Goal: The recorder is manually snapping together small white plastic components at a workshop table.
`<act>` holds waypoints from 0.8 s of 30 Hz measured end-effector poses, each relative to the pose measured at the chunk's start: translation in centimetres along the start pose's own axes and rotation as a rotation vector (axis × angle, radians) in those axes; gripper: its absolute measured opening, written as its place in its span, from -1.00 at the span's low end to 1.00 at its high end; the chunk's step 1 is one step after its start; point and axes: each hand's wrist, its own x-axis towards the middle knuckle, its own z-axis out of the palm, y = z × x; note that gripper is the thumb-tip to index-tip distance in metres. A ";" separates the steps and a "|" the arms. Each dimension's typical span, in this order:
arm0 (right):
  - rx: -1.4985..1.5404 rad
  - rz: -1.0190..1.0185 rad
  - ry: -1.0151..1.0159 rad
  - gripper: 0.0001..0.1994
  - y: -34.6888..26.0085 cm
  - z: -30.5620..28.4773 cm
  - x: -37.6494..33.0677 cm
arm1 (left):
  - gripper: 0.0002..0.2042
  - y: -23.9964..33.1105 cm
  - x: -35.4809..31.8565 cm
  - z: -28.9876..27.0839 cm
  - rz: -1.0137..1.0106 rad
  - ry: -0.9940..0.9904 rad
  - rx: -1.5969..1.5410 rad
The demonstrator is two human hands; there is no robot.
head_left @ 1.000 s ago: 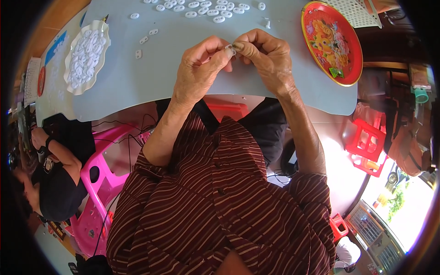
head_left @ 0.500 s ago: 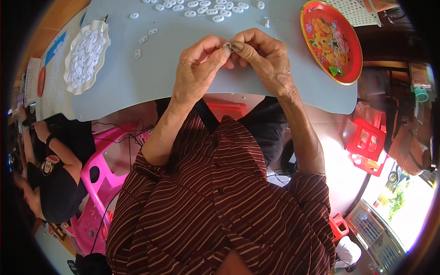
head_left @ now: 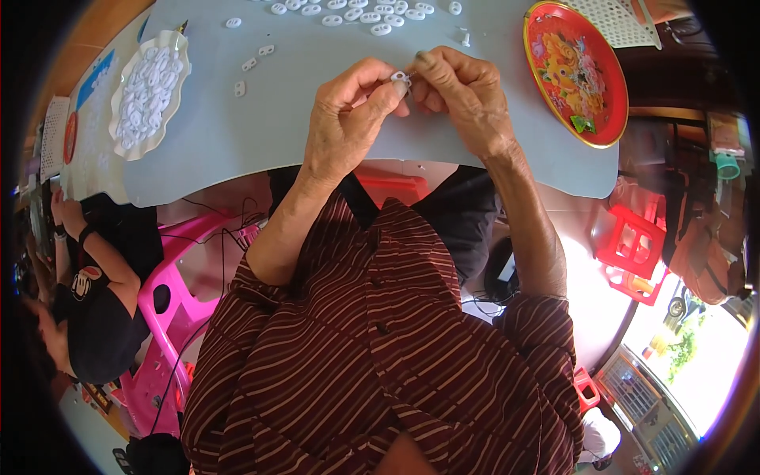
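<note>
Two hands: one left hand (head_left: 348, 119), one right hand (head_left: 473, 103). One small white piece (head_left: 400, 77) in the left hand. On one gray surface (head_left: 206, 142), three little white bits with holes (head_left: 250, 63), one white peg (head_left: 465, 37), and more than ten white ovals (head_left: 381, 29). One wavy dish (head_left: 183, 57), with too many white bits to count. One round red tray (head_left: 609, 111), one green scrap (head_left: 582, 124) inside.

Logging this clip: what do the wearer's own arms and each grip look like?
The left grip and right grip are bare, ungloved hands. The forearms are uncovered, with no watch, bracelet or cable visible on them. The sleeves, dark maroon with thin pale stripes, end around the elbows.
</note>
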 end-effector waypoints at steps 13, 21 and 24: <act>-0.041 -0.117 0.093 -0.82 0.4 1.2 -0.7 | -0.83 -0.4 -0.1 -0.6 -0.020 -0.038 0.049; -0.022 -0.168 0.017 -0.86 0.9 0.2 -0.8 | -0.87 0.7 0.2 -0.6 -0.031 -0.083 0.131; 0.002 -0.129 0.085 -0.89 0.6 -0.5 -1.4 | -0.88 2.2 1.9 -0.7 0.110 -0.069 0.393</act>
